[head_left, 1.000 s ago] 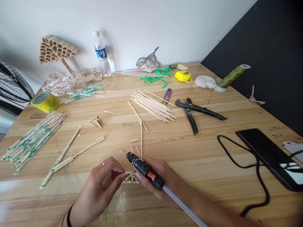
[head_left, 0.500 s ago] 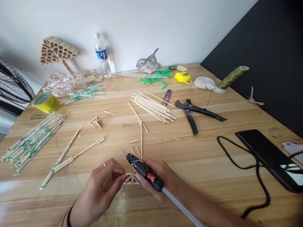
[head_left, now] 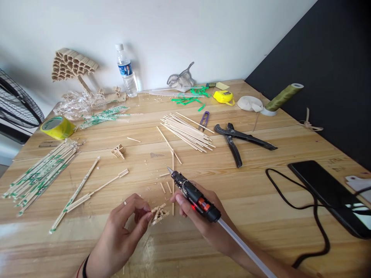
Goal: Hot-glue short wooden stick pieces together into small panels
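Note:
Between thumb and fingers, my left hand (head_left: 127,220) pinches a small structure of short wooden stick pieces (head_left: 160,214). My right hand (head_left: 199,208) is wrapped round a black hot glue gun (head_left: 191,193), its nozzle pointing up and left and a clear glue stick (head_left: 243,245) trailing from the rear. A red light glows on the gun's side. Just past the nozzle lie several short cut sticks (head_left: 166,188) and a longer stick (head_left: 173,200). My right hand is apart from the structure.
Loose sticks (head_left: 188,131), black cutters (head_left: 232,135) and purple snips (head_left: 204,119) lie mid-table. Wrapped chopsticks (head_left: 43,170) and yellow tape (head_left: 58,127) are at left. A black cable (head_left: 315,224) and a dark device (head_left: 327,193) lie right. A bottle (head_left: 126,71) stands behind.
My right hand has moved right and slightly up with the glue gun, away from the structure. The structure has tilted in my left hand, which stays nearly in place.

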Motion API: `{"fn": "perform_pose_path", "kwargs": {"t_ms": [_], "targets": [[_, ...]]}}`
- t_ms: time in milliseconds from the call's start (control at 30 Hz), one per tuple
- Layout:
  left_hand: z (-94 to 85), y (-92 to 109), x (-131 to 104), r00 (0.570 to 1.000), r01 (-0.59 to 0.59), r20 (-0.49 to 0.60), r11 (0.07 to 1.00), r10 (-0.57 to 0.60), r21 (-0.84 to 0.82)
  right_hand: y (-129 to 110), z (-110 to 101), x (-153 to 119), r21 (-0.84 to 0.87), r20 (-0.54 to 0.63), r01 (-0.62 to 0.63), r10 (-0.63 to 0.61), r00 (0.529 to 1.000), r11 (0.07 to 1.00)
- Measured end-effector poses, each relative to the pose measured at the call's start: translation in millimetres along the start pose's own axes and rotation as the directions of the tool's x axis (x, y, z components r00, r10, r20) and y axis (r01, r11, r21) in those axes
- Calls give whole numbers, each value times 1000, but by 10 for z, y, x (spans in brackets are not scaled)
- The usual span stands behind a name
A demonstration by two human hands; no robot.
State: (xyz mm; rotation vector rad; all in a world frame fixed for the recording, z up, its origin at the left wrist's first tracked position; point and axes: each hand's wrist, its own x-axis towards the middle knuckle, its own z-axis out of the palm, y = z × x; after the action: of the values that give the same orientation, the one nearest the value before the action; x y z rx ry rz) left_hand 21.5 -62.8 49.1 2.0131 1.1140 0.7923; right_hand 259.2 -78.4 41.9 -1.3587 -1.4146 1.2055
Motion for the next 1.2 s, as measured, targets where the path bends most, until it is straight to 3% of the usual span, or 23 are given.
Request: {"fn": "perform_pose_path", "kwargs": {"t_ms": [300,700,1200], "targets": [[9,0,0,1000,7,9,1000,-7,-15,-9,-22,-19,108,-89,-9,19,996,994],[8,0,5,999,19,33,999,-18,-36,-22,-22,4,108,-31,-48,51,998,993],[9,22,22,998,11,60,999,-10,-30,8,5,16,78,-30,-10,12,999,997]]}}
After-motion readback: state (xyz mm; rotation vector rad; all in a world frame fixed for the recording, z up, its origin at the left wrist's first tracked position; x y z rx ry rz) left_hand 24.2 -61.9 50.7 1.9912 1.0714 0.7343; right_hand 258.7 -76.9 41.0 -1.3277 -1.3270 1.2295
